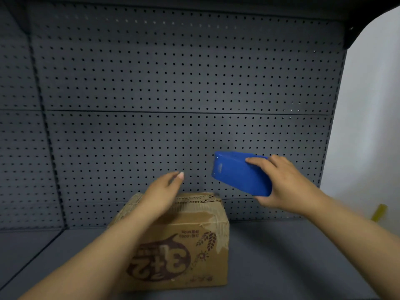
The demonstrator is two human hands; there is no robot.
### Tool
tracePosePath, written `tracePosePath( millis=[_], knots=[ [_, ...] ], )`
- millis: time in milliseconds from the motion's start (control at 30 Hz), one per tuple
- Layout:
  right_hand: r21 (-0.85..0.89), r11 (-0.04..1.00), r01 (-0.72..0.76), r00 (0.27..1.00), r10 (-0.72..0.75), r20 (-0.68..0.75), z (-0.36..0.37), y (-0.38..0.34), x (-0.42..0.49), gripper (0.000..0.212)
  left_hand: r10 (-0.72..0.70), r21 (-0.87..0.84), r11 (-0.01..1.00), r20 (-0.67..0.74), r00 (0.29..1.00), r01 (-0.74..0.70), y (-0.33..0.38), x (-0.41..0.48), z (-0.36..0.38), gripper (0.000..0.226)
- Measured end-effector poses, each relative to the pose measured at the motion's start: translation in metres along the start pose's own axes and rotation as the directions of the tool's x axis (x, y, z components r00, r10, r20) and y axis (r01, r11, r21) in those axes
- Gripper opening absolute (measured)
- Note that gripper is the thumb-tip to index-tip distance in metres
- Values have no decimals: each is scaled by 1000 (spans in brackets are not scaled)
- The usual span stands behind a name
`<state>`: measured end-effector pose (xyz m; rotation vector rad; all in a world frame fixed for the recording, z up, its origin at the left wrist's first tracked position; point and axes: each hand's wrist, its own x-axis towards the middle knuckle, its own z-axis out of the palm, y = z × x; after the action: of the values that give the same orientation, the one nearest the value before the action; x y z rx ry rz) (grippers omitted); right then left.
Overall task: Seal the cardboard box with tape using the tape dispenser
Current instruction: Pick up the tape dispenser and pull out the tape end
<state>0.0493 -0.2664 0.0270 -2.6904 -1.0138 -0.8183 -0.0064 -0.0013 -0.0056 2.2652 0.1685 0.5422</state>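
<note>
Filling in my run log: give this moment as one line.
right hand: holds blue tape dispenser, raised | left hand: open, over cardboard box | box: upside-down print, no fresh tape visible

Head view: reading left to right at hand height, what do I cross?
Left hand open above the cardboard box → blue tape dispenser → right hand gripping it → yellow object at the far right.

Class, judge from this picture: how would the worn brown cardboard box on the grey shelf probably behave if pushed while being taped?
The brown cardboard box would probably slide rather than tip: it sits flat and squat on the smooth grey shelf. Its peeling, frayed top edge suggests softened walls that may dent under pressure. The left hand hovering above looks ready to steady it.
</note>
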Motion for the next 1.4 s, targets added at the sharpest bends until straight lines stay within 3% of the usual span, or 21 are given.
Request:
tracePosePath(
  millis=[67,167,300,367,600,733,833,933,1067,1300,1400],
  knots=[
    [36,996,83,996,-83,-16,-17,-15,8,83,-96,-289,952,36,995,103,8,8,-10,58],
    [91,980,177,984,-177,-15,-31,-39,19,85,-137,-601,778,120,983,181,13,19,-25,64],
    [162,946,283,959,-278,-51,-34,-65,33,85,-121,-812,544,172,978,210,14,20,-52,42],
    [191,931,312,950,-306,-61,-34,-75,40,84,-106,-846,486,190,976,218,10,16,-67,34],
    [251,911,328,944,-327,-48,-29,-106,56,85,-78,-857,460,221,972,231,-12,4,-106,24],
    [287,912,294,947,-318,38,-26,-120,65,103,-56,-863,451,228,972,228,-27,5,-121,23],
    [227,936,268,947,-299,117,-23,-131,70,111,-87,-848,475,222,971,236,-36,9,-125,19],
    [141,948,286,950,-300,90,-20,-140,74,99,-150,-821,518,191,970,242,-44,17,-123,17],
    [65,951,304,951,-307,45,-15,-147,81,87,-194,-835,504,138,971,220,-48,27,-122,17],
    [-84,962,260,962,-251,104,-3,-164,88,102,-213,-779,595,82,974,196,-64,43,-126,17],
    [-114,960,254,965,-244,95,2,-170,92,99,-194,-767,616,72,978,179,-68,44,-128,15]
  ],
)
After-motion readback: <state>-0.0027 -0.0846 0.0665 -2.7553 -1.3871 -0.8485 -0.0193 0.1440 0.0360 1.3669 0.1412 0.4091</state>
